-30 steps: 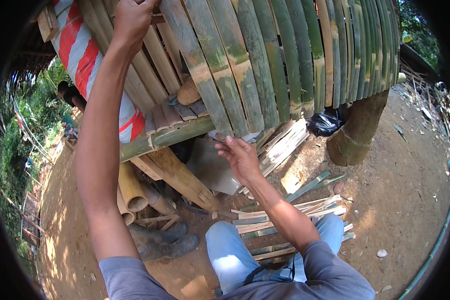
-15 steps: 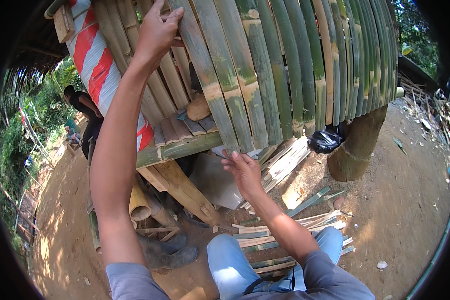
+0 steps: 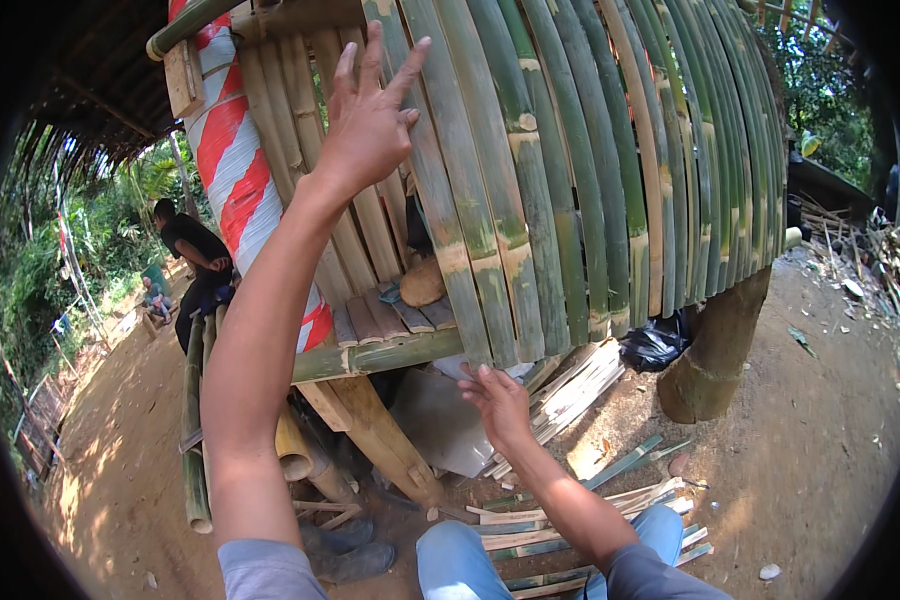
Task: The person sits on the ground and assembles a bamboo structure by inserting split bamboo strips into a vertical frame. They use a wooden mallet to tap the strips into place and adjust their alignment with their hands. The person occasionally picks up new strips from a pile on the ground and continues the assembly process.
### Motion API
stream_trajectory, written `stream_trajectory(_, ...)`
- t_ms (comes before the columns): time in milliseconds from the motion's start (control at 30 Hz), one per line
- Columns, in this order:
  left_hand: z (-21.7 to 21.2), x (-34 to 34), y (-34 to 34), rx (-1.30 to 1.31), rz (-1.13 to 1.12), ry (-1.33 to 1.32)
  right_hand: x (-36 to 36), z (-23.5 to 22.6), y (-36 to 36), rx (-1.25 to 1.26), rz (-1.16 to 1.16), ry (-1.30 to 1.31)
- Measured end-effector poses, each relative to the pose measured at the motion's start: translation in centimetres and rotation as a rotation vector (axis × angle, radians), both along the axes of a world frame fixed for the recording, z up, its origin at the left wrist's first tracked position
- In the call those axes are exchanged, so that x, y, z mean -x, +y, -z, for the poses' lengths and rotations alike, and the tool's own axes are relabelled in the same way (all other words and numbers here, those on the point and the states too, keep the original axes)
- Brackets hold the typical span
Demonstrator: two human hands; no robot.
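My left hand [image 3: 365,140] is raised at the upper left, its fingers spread against the leftmost bamboo slat [image 3: 448,225] of a green slatted wall. At that slat's lower end, my right hand [image 3: 498,405] is turned palm up with fingers loosely bent and apart. Its fingertips are at or just below the slat's end; whether they touch cannot be made out. Left of the slat is a gap, through which brown inner boards [image 3: 375,235] and a rounded tan object [image 3: 423,283] show. A green bamboo rail [image 3: 375,357] runs beneath the gap.
A post wrapped in red and white strips [image 3: 235,165] stands left. Split bamboo strips [image 3: 580,395] lie under the wall and by my knees. A thick bamboo leg [image 3: 715,345] and black plastic bag [image 3: 655,343] are at right. A person [image 3: 192,255] is at far left.
My left hand has gone from holding the slat's edge with bent fingers to spread fingers. My right hand stays by the slat's lower end. The whole view has shifted, so the wall sits lower.
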State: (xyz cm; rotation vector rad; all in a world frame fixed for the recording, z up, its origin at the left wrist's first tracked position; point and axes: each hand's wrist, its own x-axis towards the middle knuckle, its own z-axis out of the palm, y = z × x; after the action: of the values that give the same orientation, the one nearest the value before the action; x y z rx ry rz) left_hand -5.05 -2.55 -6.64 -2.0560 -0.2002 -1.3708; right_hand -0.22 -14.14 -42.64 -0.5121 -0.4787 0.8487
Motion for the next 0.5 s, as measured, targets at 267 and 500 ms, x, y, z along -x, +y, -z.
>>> stream_trajectory(267,-1.4,0.5,-0.8,-0.170,-0.286,0.228,-0.1,0.0,-0.2,-0.021,-0.007,-0.008)
stream_trajectory(500,-2.0,0.9,-0.5,-0.163,-0.231,0.275,-0.3,0.3,0.0,-0.024,-0.014,-0.008)
